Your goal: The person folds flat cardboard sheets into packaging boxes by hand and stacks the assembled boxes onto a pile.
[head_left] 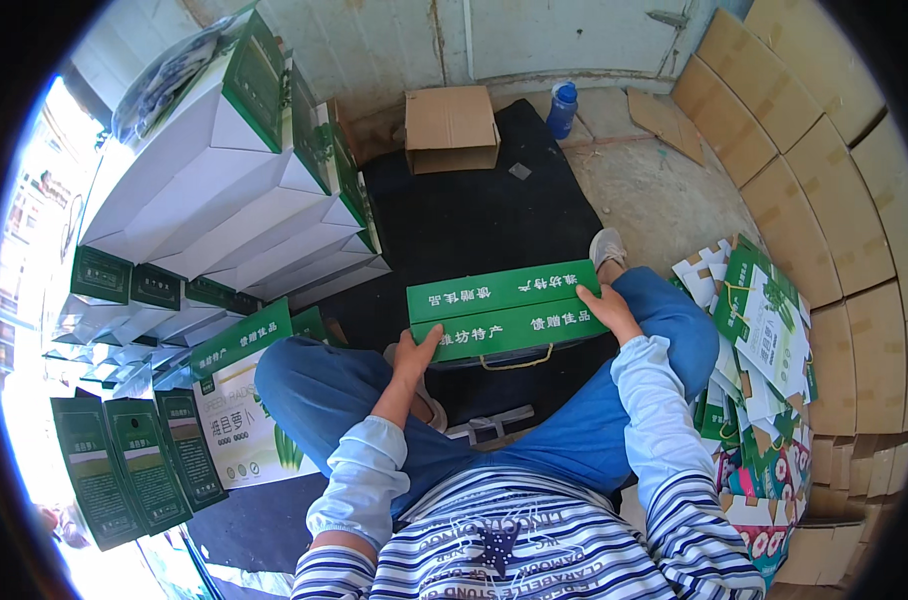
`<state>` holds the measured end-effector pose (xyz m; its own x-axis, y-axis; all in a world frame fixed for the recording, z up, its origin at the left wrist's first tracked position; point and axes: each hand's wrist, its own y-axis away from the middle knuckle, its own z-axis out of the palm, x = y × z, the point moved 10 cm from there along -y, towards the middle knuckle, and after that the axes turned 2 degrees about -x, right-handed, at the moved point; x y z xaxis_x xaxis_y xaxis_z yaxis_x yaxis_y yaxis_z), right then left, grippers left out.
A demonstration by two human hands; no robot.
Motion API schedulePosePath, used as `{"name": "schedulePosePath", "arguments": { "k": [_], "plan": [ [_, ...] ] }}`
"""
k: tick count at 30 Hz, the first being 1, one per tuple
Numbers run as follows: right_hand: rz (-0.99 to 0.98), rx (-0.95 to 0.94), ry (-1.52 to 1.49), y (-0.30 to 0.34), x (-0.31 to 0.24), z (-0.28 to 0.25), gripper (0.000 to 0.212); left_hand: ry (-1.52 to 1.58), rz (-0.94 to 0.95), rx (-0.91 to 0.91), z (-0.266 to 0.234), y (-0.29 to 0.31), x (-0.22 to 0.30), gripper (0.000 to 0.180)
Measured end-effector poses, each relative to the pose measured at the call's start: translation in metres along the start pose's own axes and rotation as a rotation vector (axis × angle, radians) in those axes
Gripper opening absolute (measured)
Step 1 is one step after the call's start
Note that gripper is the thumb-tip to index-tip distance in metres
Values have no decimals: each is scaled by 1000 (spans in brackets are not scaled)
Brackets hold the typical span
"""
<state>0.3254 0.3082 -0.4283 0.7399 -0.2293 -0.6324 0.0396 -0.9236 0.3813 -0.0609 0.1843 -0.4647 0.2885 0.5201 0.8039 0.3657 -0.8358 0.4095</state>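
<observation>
**Desk:** What have you got down there?

**Me:** I have the green printed carton [504,320] in front of the person's body, between two bent knees [299,385] in blue trousers and above the black mat [429,225]. Two green panels face up at me, with a seam between them. A yellow cord handle [517,361] loops along the near edge. I can't tell whether the underside touches anything.

**Desk:** And the hands?

**Me:** Both are gripping it. I see the left hand [415,353] clasping the left end, thumb over the nearer panel. The right hand [611,312] clasps the right end, thumb on the farther panel. The undersides of both grips are hidden from me.

**Desk:** Anything around?

**Me:** On my left, white-and-green cartons [224,200] are stacked high. On my right, a loose heap of printed cardboard [764,345] lies in front of stacked brown cartons [794,200]. Past the green one, I make out an open brown cardboard box [451,122] by the wall and a blue bottle [562,112] beside the mat.
</observation>
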Motion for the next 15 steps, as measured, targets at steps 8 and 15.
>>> {"name": "schedulePosePath", "arguments": {
  "k": [8,15],
  "plan": [
    [-209,286,-167,18,-33,-64,59,382,113,16,-22,13,65,59],
    [-564,451,-642,91,-91,-165,59,329,804,-8,-105,102,248,64]
  ]
}}
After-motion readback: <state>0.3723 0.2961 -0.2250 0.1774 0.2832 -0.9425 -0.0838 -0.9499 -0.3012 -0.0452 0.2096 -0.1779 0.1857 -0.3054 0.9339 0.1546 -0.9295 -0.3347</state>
